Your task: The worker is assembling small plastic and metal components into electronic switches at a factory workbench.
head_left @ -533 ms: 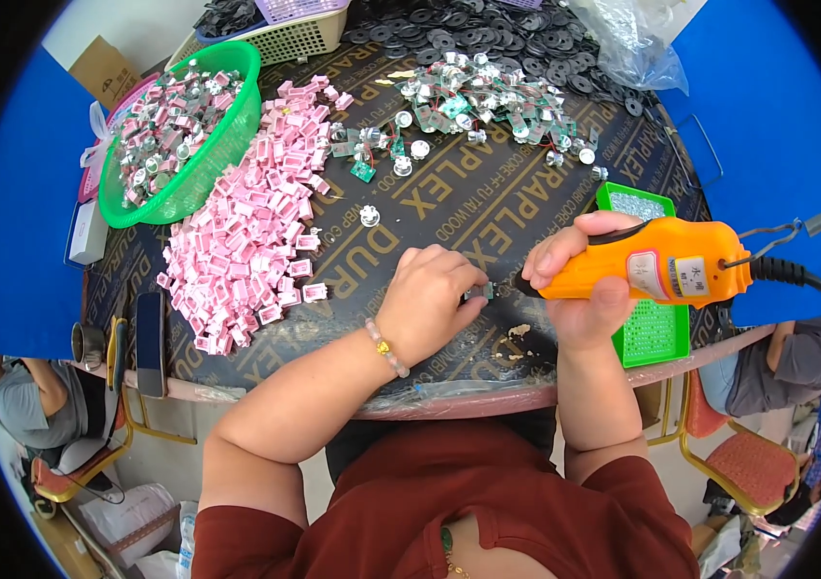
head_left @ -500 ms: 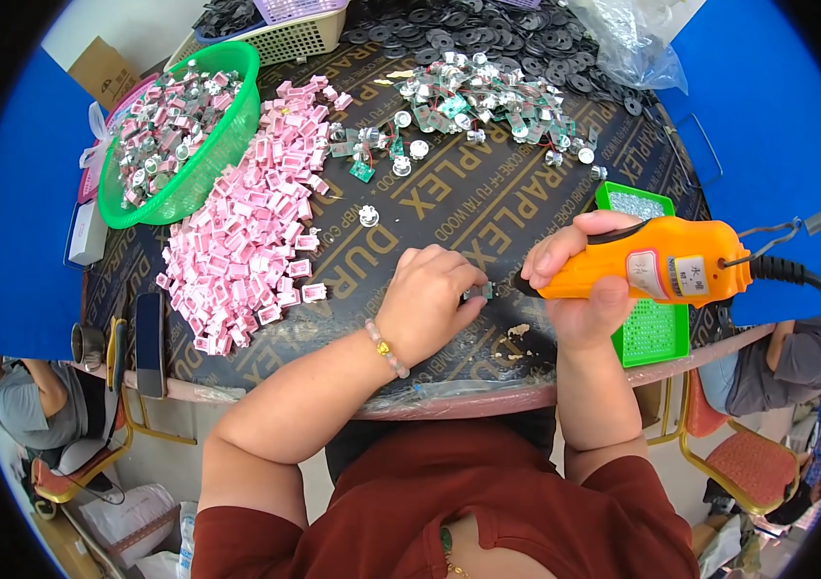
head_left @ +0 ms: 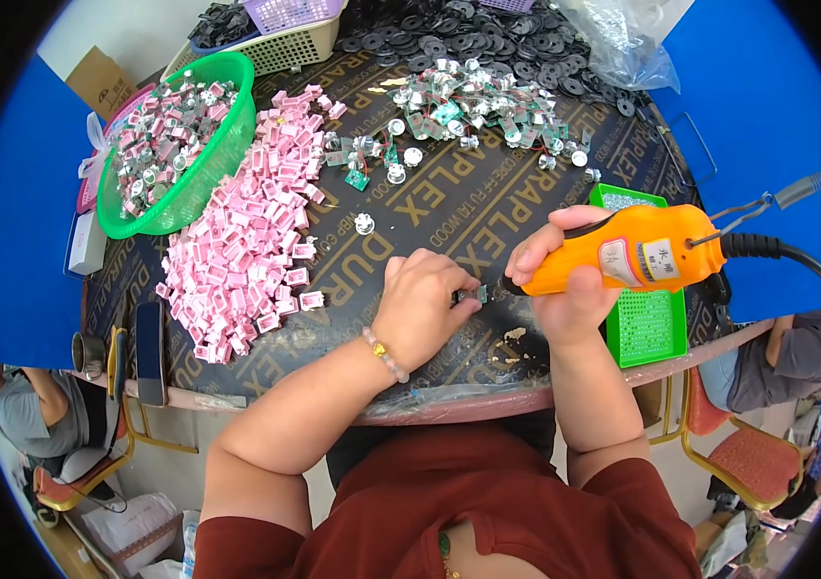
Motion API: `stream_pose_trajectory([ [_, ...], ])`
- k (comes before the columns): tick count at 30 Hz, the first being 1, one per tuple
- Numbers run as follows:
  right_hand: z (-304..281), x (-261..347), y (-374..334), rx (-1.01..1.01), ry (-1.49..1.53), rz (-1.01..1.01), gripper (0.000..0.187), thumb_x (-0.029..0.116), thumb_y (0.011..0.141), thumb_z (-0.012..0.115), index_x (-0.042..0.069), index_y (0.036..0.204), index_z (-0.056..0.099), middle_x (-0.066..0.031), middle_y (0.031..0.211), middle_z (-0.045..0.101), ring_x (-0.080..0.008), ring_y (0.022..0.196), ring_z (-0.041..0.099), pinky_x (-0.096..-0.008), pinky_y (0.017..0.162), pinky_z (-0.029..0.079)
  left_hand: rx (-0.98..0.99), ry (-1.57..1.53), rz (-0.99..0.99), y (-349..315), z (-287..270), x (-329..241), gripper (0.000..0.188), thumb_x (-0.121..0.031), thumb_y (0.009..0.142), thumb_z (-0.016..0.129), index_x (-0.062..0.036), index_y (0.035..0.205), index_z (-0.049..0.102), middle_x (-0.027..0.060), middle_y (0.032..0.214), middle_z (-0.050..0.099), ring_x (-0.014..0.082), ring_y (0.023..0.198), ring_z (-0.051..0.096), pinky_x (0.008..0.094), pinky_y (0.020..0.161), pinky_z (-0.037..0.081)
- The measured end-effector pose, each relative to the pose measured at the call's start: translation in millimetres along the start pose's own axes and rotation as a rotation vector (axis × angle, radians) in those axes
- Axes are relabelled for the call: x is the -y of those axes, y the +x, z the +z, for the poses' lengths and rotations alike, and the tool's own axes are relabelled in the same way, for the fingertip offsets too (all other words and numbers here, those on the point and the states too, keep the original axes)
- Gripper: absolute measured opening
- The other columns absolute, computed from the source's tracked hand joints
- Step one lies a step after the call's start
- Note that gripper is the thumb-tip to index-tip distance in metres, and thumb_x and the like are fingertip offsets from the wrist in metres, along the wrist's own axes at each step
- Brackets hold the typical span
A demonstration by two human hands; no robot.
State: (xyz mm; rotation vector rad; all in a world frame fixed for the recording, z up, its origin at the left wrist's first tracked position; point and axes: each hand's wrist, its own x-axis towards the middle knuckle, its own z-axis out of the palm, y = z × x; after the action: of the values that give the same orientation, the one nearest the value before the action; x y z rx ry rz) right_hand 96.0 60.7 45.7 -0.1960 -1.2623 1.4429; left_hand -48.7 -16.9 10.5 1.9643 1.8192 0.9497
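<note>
My left hand (head_left: 428,301) rests low over the table with thumb and fingertips pinched on a small part with a green circuit board (head_left: 477,292); most of it is hidden by the fingers. In my right hand (head_left: 570,289) is an orange electric screwdriver (head_left: 637,253), its dark tip end pointing left toward the pinched part, with a gap between them. A cord and a hanging spring run from its right end. Partly beneath the screwdriver lies a green tray (head_left: 678,323) with small pieces in its far section. A loose white-and-silver round piece (head_left: 364,224) lies beyond my left hand.
Pink plastic housings (head_left: 246,241) form a long pile at left, beside a green basket (head_left: 248,106) of assembled pieces. Circuit boards with wires (head_left: 488,106) are heaped at the far middle, black discs (head_left: 488,34) behind them. A phone (head_left: 150,352) lies near the left edge.
My right hand has shifted a little left with the screwdriver, bringing its tip end nearer the part. My left hand keeps its pinch, almost in the same place.
</note>
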Motion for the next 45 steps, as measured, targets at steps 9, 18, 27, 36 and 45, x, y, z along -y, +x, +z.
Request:
stream_pose_trajectory([
  [9,0.0,-0.8,0.2,0.019,0.003,-0.007,0.052,0.032,0.082,0.071,-0.001,0.113,0.046,-0.0107,0.074,0.06,-0.0141,0.062,0.056,-0.0246,0.058,0.048,0.0,0.029,0.009,-0.6,-1.9,-0.4,0.016,-0.017,0.069,0.075,-0.011,0.083,0.07,0.0018,0.081,0.063,0.0216,0.087,0.055,0.0365,0.078,0.035],
  [18,9.9,0.8,4.6,0.047,-0.109,0.102,0.045,0.036,0.082,0.07,0.002,0.101,0.047,-0.0117,0.071,0.059,-0.0175,0.057,0.058,-0.0279,0.053,0.05,0.009,0.046,0.017,-0.5,-0.6,-1.1,0.016,-0.019,0.07,0.073,-0.0107,0.084,0.069,0.0027,0.082,0.062,0.0219,0.088,0.054,0.0361,0.078,0.035],
  [27,10.1,-1.1,6.7,0.078,-0.169,0.158,0.041,0.032,0.083,0.07,0.002,0.101,0.048,-0.0093,0.07,0.059,-0.0149,0.059,0.058,-0.0246,0.052,0.049,-0.018,0.17,0.116,-2.3,2.6,0.3,0.022,-0.021,0.072,0.072,-0.0098,0.089,0.064,0.0027,0.086,0.059,0.0228,0.089,0.053,0.0372,0.08,0.034],
  [36,-17.9,52.9,17.6,0.029,-0.13,-0.122,0.049,0.033,0.085,0.067,-0.003,0.111,0.049,-0.0081,0.07,0.06,-0.0126,0.057,0.056,-0.0228,0.053,0.046,-0.091,0.193,0.21,-4.3,7.3,4.7,0.022,-0.017,0.069,0.073,-0.0118,0.087,0.062,0.0012,0.087,0.057,0.0225,0.093,0.053,0.0384,0.082,0.035],
  [45,-145.7,98.4,19.1,-0.448,-0.747,-0.137,0.024,0.018,0.09,0.059,-0.001,0.101,0.051,-0.0048,0.068,0.059,-0.0102,0.056,0.056,-0.0225,0.055,0.046,-0.097,0.196,0.181,1.1,6.1,-6.4,0.033,-0.019,0.065,0.076,-0.0103,0.094,0.064,0.0046,0.094,0.056,0.0253,0.098,0.051,0.0403,0.086,0.035],
])
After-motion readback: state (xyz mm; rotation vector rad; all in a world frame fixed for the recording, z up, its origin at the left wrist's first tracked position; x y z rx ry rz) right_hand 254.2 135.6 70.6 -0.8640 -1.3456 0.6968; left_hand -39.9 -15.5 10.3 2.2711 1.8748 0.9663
